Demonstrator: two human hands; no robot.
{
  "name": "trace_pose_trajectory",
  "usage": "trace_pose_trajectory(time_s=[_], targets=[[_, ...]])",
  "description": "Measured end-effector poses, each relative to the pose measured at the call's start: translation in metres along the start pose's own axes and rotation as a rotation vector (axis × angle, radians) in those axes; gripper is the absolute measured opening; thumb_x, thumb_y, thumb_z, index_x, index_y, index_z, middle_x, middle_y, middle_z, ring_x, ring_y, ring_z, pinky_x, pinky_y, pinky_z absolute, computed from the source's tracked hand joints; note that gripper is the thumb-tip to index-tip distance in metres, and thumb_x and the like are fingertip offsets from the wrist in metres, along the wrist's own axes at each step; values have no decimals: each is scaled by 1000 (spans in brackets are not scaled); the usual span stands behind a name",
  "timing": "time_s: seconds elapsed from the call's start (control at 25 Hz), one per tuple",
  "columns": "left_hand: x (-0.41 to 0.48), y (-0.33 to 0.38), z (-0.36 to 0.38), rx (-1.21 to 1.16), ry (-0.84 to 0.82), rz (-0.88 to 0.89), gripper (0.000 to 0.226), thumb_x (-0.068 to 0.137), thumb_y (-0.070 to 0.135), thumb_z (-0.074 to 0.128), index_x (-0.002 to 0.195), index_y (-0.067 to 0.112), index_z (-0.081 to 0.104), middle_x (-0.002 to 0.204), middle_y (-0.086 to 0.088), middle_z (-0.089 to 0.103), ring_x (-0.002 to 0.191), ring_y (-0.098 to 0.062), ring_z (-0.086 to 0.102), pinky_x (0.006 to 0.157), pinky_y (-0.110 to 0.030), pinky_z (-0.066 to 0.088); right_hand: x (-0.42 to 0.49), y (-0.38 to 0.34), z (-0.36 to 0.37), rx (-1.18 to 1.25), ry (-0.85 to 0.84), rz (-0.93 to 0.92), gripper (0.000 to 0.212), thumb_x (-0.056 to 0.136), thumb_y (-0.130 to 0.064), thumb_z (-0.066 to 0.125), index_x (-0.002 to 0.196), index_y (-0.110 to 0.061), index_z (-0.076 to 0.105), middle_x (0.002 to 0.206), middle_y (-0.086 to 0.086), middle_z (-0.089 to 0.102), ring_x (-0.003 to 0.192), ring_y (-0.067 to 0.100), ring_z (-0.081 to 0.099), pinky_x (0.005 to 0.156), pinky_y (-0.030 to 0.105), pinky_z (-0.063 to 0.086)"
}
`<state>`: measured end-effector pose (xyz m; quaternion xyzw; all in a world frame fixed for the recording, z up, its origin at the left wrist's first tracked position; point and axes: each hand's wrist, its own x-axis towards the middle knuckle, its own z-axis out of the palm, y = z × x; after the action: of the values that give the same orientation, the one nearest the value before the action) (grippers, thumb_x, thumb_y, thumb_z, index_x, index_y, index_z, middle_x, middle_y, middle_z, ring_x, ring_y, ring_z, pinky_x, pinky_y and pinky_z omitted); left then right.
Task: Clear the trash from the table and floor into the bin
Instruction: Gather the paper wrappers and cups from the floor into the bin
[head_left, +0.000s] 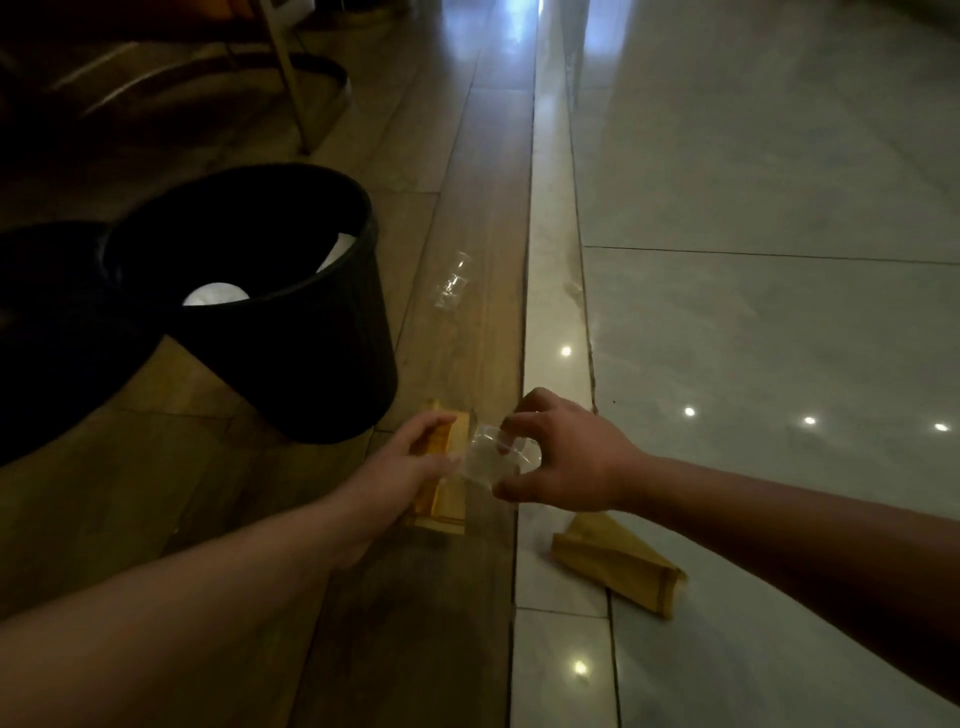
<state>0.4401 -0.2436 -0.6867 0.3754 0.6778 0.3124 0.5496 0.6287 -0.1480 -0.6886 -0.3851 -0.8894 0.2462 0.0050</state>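
A crumpled clear plastic cup (488, 457) is held low over the floor between both hands. My right hand (566, 457) pinches its right side and my left hand (410, 457) touches its left side. Under my left hand lies a yellow paper bag (444, 499) flat on the floor. A second yellow paper bag (618, 564) lies on the pale tiles to the right. Another clear plastic piece (453, 283) lies on the floor further ahead. The black bin (306, 358) stands at the left, with white trash (215, 294) inside.
A dark round object (47, 312) overlaps the bin on its left. A chair or table leg (291, 83) stands behind the bin. A raised pale strip (553, 260) runs between the brown floor and the glossy grey tiles on the right.
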Motion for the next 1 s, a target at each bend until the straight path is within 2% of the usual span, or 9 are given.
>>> trace_pose_trajectory(time_s=[0.08, 0.12, 0.24, 0.36, 0.52, 0.6, 0.72, 0.88, 1.0], targets=[[-4, 3, 1, -45, -23, 4, 36, 85, 56, 53, 120, 52, 47, 127, 4, 49, 104, -21, 54, 69, -35, 49, 3, -5, 3, -106, 47, -69, 51, 67, -67, 64, 109, -40, 58, 112, -6, 49, 95, 11, 50, 71, 25, 48], [-5, 3, 2, -6, -18, 31, 45, 75, 65, 55, 118, 53, 47, 125, 6, 50, 104, -16, 53, 69, -34, 49, 4, -7, 6, -153, 62, -107, 52, 66, -68, 63, 110, -39, 58, 113, -6, 49, 94, 12, 50, 70, 25, 46], [-4, 2, -2, 237, 31, 97, 73, 52, 69, 67, 119, 52, 44, 121, 9, 49, 99, -7, 53, 64, -24, 49, 2, -11, 11, -136, 57, -147, 51, 66, -68, 62, 108, -38, 60, 110, -6, 50, 90, 9, 50, 66, 22, 45], [1, 2, -18, 438, -13, 68, 76, 52, 70, 71, 120, 52, 43, 124, 4, 47, 104, -14, 53, 77, -33, 54, 5, -13, 2, 16, -7, -79, 44, 67, -65, 67, 102, -39, 61, 107, -9, 49, 90, 7, 52, 68, 21, 49], [2, 5, -28, 794, -69, 119, 82, 41, 94, 46, 119, 70, 32, 102, 8, 39, 93, -13, 47, 71, -30, 46, 6, -15, 2, 200, -245, -45, 34, 68, -59, 73, 95, -46, 57, 111, -11, 50, 99, 7, 52, 76, 23, 48], [4, 8, -25, 808, -76, 131, 75, 45, 94, 43, 116, 72, 35, 96, 11, 38, 91, -13, 48, 70, -29, 44, 3, -13, 9, 197, -255, -49, 36, 69, -56, 74, 99, -43, 59, 111, -11, 50, 99, 8, 52, 78, 25, 50], [10, 4, -21, 776, -71, 102, 59, 60, 81, 56, 115, 67, 42, 104, 7, 42, 99, -15, 48, 75, -30, 47, -1, -5, 17, 116, -157, -76, 45, 68, -56, 75, 105, -35, 62, 110, -12, 48, 96, 7, 51, 78, 25, 52], [12, -10, -12, 864, -125, 90, 61, 63, 70, 67, 116, 62, 39, 110, 6, 38, 99, -14, 45, 65, -23, 41, -5, 4, 27, 76, -193, -92, 52, 66, -60, 74, 109, -34, 63, 115, -11, 49, 99, 8, 51, 80, 28, 55], [16, -19, -3, 901, -81, 141, 60, 64, 68, 68, 117, 59, 41, 110, 5, 41, 97, -13, 46, 66, -24, 42, -7, 14, 30, 63, -241, -108, 57, 69, -69, 66, 113, -34, 62, 121, -10, 49, 106, 9, 49, 82, 30, 54]])
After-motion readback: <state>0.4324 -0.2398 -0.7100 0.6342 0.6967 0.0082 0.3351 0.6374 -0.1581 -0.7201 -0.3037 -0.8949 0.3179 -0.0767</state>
